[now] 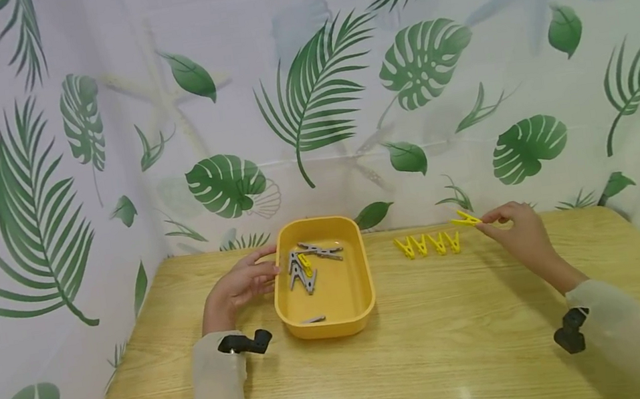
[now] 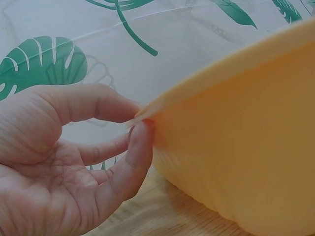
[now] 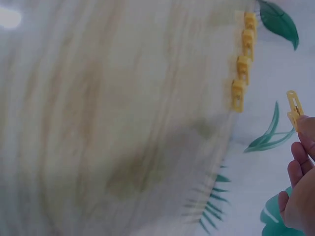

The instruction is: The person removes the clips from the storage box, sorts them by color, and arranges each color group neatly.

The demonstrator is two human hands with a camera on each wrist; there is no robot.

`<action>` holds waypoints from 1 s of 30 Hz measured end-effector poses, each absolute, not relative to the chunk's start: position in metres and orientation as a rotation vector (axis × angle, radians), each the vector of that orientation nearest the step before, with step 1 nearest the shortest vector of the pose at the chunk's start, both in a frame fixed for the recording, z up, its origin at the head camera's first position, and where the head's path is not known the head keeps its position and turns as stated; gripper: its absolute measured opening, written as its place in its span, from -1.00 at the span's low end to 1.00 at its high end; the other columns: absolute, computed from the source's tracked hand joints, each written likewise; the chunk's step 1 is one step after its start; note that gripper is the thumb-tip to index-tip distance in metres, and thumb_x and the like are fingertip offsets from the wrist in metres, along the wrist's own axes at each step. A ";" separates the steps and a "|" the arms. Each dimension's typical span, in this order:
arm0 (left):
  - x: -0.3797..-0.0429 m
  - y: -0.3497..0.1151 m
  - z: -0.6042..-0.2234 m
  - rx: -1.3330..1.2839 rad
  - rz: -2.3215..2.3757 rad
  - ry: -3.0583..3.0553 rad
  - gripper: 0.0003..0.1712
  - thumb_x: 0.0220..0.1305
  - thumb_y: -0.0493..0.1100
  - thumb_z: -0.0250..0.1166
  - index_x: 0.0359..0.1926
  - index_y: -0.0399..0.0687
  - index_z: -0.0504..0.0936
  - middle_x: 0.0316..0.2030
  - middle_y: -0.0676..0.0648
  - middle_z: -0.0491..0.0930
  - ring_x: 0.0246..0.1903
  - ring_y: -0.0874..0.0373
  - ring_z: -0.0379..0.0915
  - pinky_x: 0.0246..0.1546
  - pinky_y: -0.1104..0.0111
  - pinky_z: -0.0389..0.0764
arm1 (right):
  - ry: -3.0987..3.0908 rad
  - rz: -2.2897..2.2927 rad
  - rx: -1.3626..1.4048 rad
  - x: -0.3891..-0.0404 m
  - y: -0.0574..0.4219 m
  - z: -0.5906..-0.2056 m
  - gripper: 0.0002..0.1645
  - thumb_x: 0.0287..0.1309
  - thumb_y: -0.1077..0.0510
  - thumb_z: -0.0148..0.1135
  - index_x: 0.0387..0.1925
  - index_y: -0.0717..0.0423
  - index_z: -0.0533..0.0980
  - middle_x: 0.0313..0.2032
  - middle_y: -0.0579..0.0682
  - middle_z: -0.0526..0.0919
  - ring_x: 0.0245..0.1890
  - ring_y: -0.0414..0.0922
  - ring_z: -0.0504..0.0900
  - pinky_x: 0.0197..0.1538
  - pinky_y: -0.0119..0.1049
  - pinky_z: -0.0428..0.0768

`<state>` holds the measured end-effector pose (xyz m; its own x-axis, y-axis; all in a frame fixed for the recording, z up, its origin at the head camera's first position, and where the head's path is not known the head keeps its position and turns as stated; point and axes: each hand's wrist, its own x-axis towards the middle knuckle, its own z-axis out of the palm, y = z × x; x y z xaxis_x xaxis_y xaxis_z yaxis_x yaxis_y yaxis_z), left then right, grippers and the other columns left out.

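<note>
Head view: from my remote seat I look down on a wood-grain table (image 1: 466, 342), with a leaf-print cloth (image 1: 318, 92) at twelve o'clock.
Yellow bin (image 1: 344, 294): sits on the table near the middle of my picture.
Left hand (image 1: 240, 284): at the bin's nine o'clock side, fingers touching its rim.
Grey pegs (image 1: 319, 250): several inside the bin, some at twelve o'clock, some bunched at nine, one at seven.
Binned yellow peg (image 1: 306, 265): among the grey ones, toward ten o'clock.
Row of four yellow pegs (image 1: 437, 244): on the table at the bin's three o'clock, side by side.
Right hand (image 1: 520, 235): beyond the row, thumb and finger pinching a fifth yellow peg (image 1: 467, 219), which is at the row's two o'clock.
Left wrist view: I see the hand at eight o'clock, fingertips pinching the bin's rim from above and below; the rim climbs toward two o'clock.
Right wrist view: I get the row at two o'clock and the pinched peg at three, fingertips covering its lower end; the hand, at four, is partly cut off, its other fingers curled.
</note>
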<state>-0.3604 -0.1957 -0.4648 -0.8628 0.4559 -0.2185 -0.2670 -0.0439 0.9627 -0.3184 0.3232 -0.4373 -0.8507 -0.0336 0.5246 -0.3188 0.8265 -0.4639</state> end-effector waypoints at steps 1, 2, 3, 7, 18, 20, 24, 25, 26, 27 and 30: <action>-0.360 -0.196 -0.465 0.200 1.956 1.751 -0.25 0.45 -0.36 0.14 0.58 -0.16 0.11 0.35 -0.33 0.42 -0.10 0.24 0.65 -0.12 0.38 0.72 | -2.505 0.749 0.254 -0.318 0.326 -0.439 -0.80 0.18 0.25 0.43 -0.26 0.37 0.69 -0.28 0.31 0.69 -0.23 0.17 0.53 -0.12 -0.11 0.39; -0.360 -0.196 -0.465 0.200 1.956 1.752 -0.25 0.45 -0.36 0.14 0.58 -0.16 0.11 0.36 -0.34 0.41 -0.10 0.24 0.65 -0.12 0.38 0.72 | -2.514 0.737 0.245 -0.318 0.328 -0.441 -0.80 0.18 0.24 0.43 -0.26 0.37 0.69 -0.28 0.31 0.69 -0.23 0.17 0.54 -0.13 -0.11 0.39; -0.360 -0.196 -0.465 0.202 1.956 1.752 -0.24 0.45 -0.36 0.14 0.58 -0.16 0.10 0.36 -0.35 0.40 -0.10 0.24 0.65 -0.12 0.38 0.72 | -2.522 0.724 0.236 -0.317 0.330 -0.442 -0.79 0.17 0.24 0.44 -0.27 0.38 0.69 -0.29 0.31 0.69 -0.24 0.17 0.54 -0.14 -0.11 0.39; -0.360 -0.196 -0.465 0.201 1.954 1.751 -0.24 0.45 -0.36 0.14 0.58 -0.16 0.10 0.37 -0.36 0.40 -0.10 0.24 0.66 -0.13 0.38 0.72 | -2.536 0.685 0.221 -0.316 0.335 -0.447 -0.80 0.16 0.25 0.45 -0.27 0.37 0.69 -0.29 0.32 0.69 -0.24 0.23 0.57 -0.15 0.03 0.43; -0.360 -0.196 -0.463 0.190 1.952 1.753 -0.26 0.47 -0.36 0.13 0.58 -0.16 0.10 0.22 -0.22 0.55 -0.14 0.24 0.66 -0.15 0.39 0.72 | -2.560 0.590 0.195 -0.318 0.340 -0.457 -0.82 0.15 0.21 0.46 -0.34 0.31 0.70 -0.34 0.27 0.72 -0.28 0.23 0.59 -0.15 0.21 0.37; -0.360 -0.197 -0.464 0.196 1.956 1.743 -0.26 0.47 -0.36 0.13 0.58 -0.17 0.10 0.17 -0.16 0.59 -0.14 0.25 0.66 -0.15 0.39 0.72 | -2.573 0.580 0.179 -0.318 0.340 -0.458 -0.81 0.16 0.19 0.45 -0.35 0.30 0.70 -0.33 0.28 0.72 -0.27 0.23 0.59 -0.15 0.21 0.37; -0.360 -0.197 -0.465 0.203 1.963 1.729 -0.25 0.46 -0.36 0.13 0.58 -0.18 0.09 0.16 -0.15 0.59 -0.13 0.24 0.66 -0.14 0.37 0.73 | -2.615 0.563 0.139 -0.318 0.338 -0.460 -0.81 0.18 0.17 0.44 -0.36 0.26 0.71 -0.31 0.27 0.73 -0.24 0.23 0.59 -0.16 0.25 0.36; -0.360 -0.197 -0.465 0.204 1.962 1.730 -0.25 0.46 -0.35 0.14 0.58 -0.17 0.09 0.17 -0.16 0.58 -0.12 0.24 0.66 -0.13 0.37 0.73 | -2.626 0.558 0.125 -0.318 0.338 -0.461 -0.81 0.18 0.16 0.44 -0.36 0.26 0.71 -0.30 0.27 0.73 -0.23 0.23 0.58 -0.16 0.26 0.36; -0.361 -0.197 -0.465 0.203 1.962 1.731 -0.24 0.46 -0.35 0.14 0.58 -0.17 0.09 0.19 -0.17 0.57 -0.12 0.23 0.66 -0.13 0.37 0.73 | -2.640 0.556 0.109 -0.319 0.337 -0.462 -0.81 0.19 0.16 0.44 -0.37 0.25 0.71 -0.30 0.27 0.73 -0.22 0.23 0.58 -0.16 0.26 0.35; -0.361 -0.197 -0.466 0.200 1.962 1.732 -0.25 0.46 -0.35 0.14 0.58 -0.16 0.10 0.21 -0.18 0.56 -0.11 0.23 0.66 -0.13 0.37 0.73 | -2.654 0.555 0.093 -0.319 0.337 -0.463 -0.81 0.19 0.15 0.43 -0.36 0.25 0.71 -0.29 0.27 0.73 -0.20 0.23 0.57 -0.16 0.26 0.34; -0.362 -0.197 -0.466 0.196 1.957 1.740 -0.25 0.46 -0.35 0.14 0.58 -0.13 0.11 0.25 -0.22 0.52 -0.10 0.22 0.65 -0.12 0.36 0.73 | -2.691 0.546 0.049 -0.320 0.334 -0.464 -0.79 0.20 0.14 0.42 -0.36 0.25 0.71 -0.28 0.27 0.72 -0.18 0.23 0.55 -0.14 0.27 0.32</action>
<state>-0.3618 -0.1972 -0.4665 -0.8599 0.4596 -0.2223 -0.2746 -0.0492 0.9603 -0.3203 0.3344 -0.4645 -0.9222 0.0428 0.3844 -0.1104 0.9233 -0.3677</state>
